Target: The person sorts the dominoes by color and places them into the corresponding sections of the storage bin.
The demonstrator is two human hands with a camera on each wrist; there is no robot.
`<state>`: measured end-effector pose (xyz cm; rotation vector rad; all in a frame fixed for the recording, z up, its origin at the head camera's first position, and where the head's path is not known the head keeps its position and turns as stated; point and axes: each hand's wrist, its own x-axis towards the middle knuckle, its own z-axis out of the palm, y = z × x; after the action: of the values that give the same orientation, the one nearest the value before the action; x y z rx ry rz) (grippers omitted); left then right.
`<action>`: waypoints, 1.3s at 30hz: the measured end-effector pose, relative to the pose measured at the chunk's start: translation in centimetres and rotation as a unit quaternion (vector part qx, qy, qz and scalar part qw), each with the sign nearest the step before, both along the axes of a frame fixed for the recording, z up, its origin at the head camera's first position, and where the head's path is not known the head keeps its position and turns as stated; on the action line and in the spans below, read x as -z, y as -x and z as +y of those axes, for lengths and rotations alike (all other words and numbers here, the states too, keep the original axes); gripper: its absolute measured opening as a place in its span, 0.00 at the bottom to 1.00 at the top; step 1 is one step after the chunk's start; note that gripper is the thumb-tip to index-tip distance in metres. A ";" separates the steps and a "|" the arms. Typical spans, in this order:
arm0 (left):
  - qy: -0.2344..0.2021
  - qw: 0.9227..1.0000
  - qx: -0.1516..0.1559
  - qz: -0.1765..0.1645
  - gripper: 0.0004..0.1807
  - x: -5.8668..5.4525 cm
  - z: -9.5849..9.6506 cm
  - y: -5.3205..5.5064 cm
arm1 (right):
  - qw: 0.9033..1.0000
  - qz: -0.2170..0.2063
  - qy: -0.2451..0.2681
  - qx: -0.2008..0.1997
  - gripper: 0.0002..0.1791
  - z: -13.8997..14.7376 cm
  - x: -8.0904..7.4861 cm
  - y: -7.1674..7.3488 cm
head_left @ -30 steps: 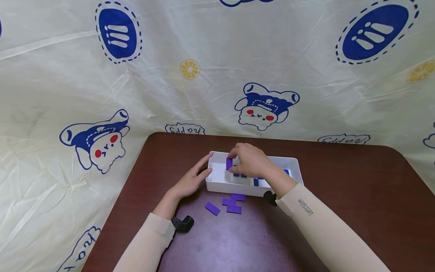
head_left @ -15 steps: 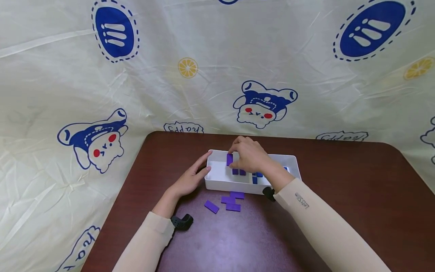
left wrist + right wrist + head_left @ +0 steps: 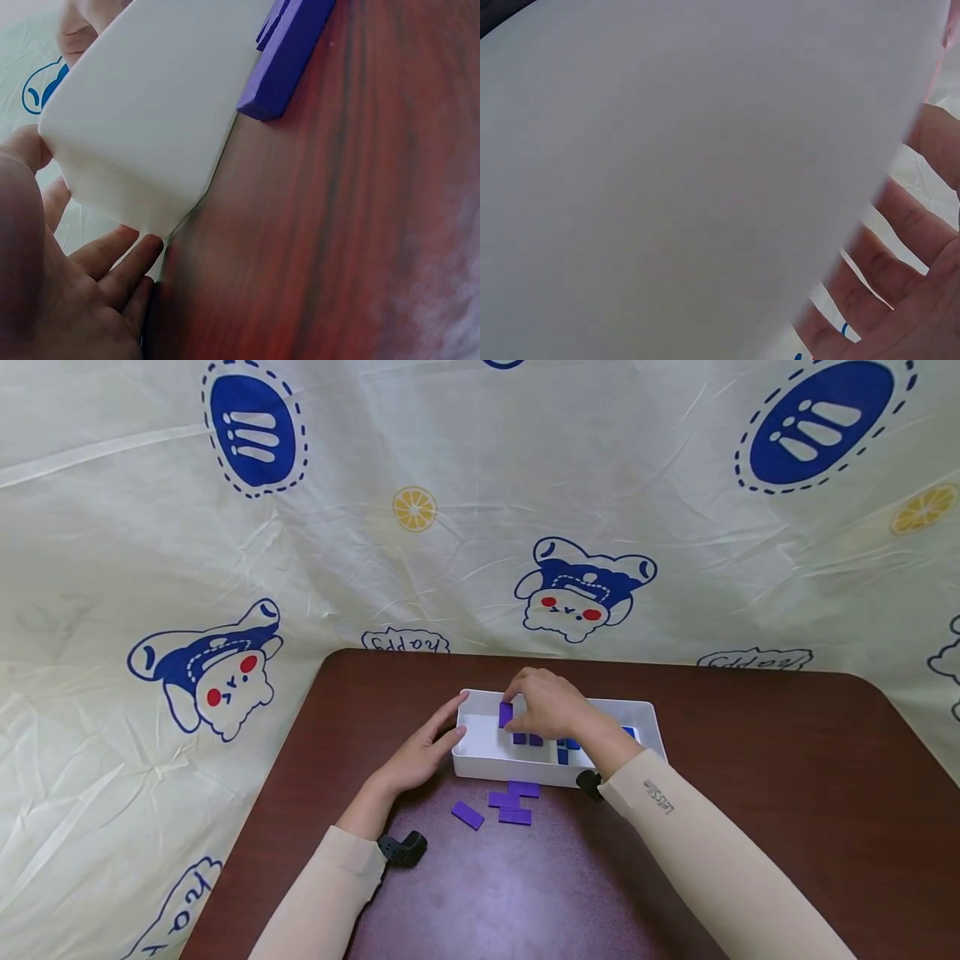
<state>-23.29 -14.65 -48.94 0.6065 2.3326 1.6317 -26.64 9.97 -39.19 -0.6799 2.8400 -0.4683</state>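
Purple block (image 3: 506, 715) is pinched by fingers of the right hand (image 3: 551, 703), in or just above the white tray (image 3: 487, 767). Fingers of the left hand (image 3: 416, 762) spread against its end; near them, 4 purple pieces (image 3: 502, 800) lie on the desk (image 3: 765, 777).

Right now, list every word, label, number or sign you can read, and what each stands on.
"happy": on the cloth, just above the table's far edge, toward the left.
"happy": on the cloth, farther right, partly hidden by the table.
Lower-left cloth: similar lettering, cut off, not fully readable.
Right sleeve: perhaps "Lets" at the start; the rest is too small to read.
No readable numbers.
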 end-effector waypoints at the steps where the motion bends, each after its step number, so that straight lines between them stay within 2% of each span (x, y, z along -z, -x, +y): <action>1: 0.000 1.000 0.000 -0.001 0.33 0.0 0.0 0.0 | 1.000 -0.002 -0.002 -0.001 0.24 0.0 0.1 0.0; 23: -0.001 1.000 -0.002 0.002 0.33 0.6 -0.1 0.2 | 0.999 -0.025 -0.022 -0.006 0.25 -0.6 1.7 0.8; 39: 0.009 1.000 0.010 -0.010 0.34 -0.1 -0.2 0.2 | 0.999 -0.024 -0.027 -0.010 0.26 -0.7 2.7 1.0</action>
<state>-23.54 -14.83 -48.85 0.6042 2.3161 1.5997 -27.68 9.24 -41.86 -0.6775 2.7870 -0.3985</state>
